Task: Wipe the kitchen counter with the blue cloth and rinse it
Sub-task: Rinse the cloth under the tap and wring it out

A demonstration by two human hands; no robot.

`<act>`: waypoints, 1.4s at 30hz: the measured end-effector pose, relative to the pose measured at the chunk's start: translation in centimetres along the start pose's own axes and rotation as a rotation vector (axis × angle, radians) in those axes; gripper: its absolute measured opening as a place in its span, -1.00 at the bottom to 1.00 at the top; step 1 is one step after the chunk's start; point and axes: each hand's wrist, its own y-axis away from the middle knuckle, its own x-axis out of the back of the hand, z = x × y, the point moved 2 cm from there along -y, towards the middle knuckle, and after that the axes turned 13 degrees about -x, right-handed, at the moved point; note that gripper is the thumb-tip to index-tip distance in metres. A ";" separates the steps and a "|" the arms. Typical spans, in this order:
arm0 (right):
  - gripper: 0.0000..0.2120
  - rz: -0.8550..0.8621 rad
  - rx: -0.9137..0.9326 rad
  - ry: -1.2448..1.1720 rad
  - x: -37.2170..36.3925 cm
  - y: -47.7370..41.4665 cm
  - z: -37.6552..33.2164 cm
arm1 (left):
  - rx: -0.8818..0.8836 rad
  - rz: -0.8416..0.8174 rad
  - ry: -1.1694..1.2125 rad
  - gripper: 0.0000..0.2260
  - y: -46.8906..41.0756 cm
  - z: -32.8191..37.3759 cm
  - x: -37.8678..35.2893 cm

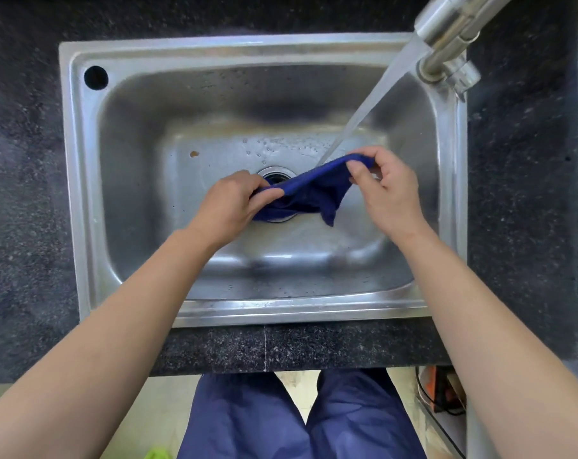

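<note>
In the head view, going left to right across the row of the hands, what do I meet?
Dark speckled stone counter, stainless steel sink's left rim, left hand, dark blue cloth, right hand.

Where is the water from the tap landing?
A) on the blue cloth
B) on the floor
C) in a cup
A: the stream from the tap lands on the blue cloth, which the left hand and right hand hold over the sink.
</note>
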 end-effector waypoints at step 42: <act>-0.82 0.103 0.075 0.251 -1.0 -3.1 0.2 | 0.273 0.548 0.482 -0.85 -3.1 -3.7 1.6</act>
